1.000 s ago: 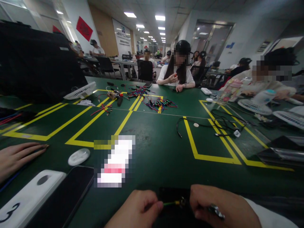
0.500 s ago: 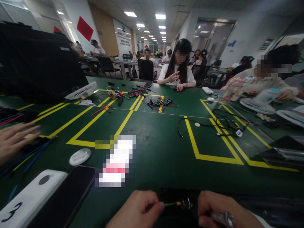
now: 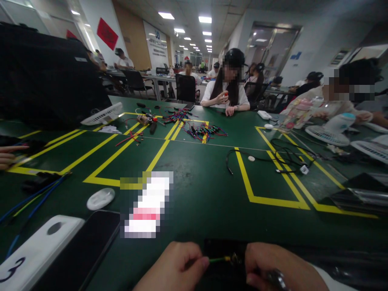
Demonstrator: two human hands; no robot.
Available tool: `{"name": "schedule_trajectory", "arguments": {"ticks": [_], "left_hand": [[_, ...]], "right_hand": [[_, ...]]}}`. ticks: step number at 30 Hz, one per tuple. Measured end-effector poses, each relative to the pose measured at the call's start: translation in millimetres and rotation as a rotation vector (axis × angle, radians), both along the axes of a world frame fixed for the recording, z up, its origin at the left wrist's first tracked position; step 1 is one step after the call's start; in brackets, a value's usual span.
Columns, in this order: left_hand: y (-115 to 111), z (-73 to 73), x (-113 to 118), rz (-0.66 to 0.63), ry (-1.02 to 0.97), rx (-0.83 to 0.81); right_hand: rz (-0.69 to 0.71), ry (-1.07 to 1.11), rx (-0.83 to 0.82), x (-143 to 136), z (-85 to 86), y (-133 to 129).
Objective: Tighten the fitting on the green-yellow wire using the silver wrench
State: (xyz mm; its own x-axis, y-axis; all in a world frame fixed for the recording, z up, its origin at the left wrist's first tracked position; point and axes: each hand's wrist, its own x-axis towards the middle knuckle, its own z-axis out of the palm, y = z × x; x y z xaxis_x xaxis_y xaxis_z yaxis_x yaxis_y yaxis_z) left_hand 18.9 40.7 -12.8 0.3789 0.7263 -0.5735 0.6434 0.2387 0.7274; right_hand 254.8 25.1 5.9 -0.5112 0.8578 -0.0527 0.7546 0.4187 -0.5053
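Note:
My left hand [image 3: 178, 264] is closed, pinching a thin green-yellow wire [image 3: 220, 260] at the bottom centre. The wire points right and ends at a small metal piece [image 3: 235, 258] close to my right fingers. My right hand [image 3: 275, 264] is closed round a shiny metal tool [image 3: 277, 278], of which only part shows below the palm. Beneath and between both hands lies a black sheet or bag [image 3: 224, 244] on the green table [image 3: 206, 194].
A white numbered device [image 3: 39, 250], a black phone [image 3: 81, 246] and a round white case [image 3: 101, 199] lie left. Wire bundles [image 3: 204, 131] lie farther back. Black cables [image 3: 291, 155] lie right. A co-worker's hand [image 3: 10, 157] is at the left edge; another person [image 3: 226, 89] sits opposite.
My right hand has shifted slightly left, nearer the wire's end, and the tool has turned. My left hand has barely moved. The co-worker's hand at the left has drawn back toward the edge.

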Motion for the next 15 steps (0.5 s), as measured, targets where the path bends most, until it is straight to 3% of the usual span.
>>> {"name": "schedule_trajectory", "arguments": {"ticks": [15], "left_hand": [[-1,1.3,1,0.02,-0.027,-0.025]], "right_hand": [[0.29,-0.01,-0.101,4,32.8,19]]}}
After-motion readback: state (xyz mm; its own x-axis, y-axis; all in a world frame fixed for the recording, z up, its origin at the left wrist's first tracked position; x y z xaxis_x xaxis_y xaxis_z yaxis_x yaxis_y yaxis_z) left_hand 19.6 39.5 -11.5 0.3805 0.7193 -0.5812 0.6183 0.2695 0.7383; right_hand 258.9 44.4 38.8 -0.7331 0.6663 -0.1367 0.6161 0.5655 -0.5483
